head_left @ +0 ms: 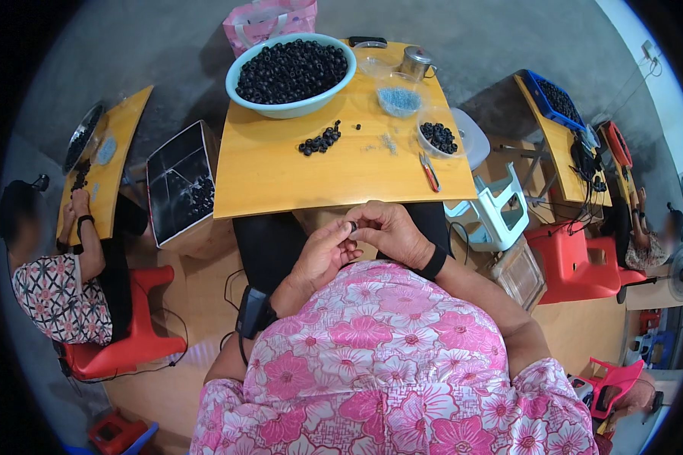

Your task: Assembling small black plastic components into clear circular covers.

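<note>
Currently, a small black ring [353, 227] is pinched between the thumb and fingertips of the left hand [322, 254], just off the near edge of the worktop [273, 186]. That hand is nearly closed, its remaining fingers curled. The right hand [395, 233] has its fingertips drawn together beside the ring; whether they grip anything, I cannot tell. Loose black rings [321, 141] lie left of the worktop's centre, a pale basin [291, 111] stands at its far left corner, and red-handled snips [432, 179] lie towards its near right corner.
</note>
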Tool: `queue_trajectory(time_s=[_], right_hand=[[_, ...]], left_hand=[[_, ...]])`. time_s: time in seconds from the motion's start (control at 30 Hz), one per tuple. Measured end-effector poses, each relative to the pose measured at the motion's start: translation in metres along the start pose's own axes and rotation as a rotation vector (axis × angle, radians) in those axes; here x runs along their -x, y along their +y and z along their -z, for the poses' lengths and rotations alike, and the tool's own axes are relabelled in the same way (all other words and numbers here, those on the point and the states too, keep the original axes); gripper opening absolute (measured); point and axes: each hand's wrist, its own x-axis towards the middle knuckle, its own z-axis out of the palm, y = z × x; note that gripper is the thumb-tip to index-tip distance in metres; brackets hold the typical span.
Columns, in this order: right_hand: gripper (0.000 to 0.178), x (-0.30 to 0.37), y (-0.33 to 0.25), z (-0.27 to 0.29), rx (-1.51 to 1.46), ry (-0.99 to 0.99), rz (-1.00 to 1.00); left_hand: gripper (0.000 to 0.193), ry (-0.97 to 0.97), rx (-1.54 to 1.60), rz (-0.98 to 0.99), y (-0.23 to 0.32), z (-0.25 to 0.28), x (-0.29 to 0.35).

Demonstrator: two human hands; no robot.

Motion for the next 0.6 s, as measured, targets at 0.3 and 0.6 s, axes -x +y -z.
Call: queue_trajectory(time_s=[0.3, 0.6], right_hand=[[0.018, 0.001, -0.014, 0.002, 0.055, -0.077, -0.063], [0.016, 0.002, -0.001, -0.007, 0.087, -0.077, 0.071]], left_hand=[[0.024, -0.046, -0.027, 0.095, 0.005, 0.005, 0.003], [0.021, 0.062, -0.056, 0.074, 0.004, 0.004, 0.017]])
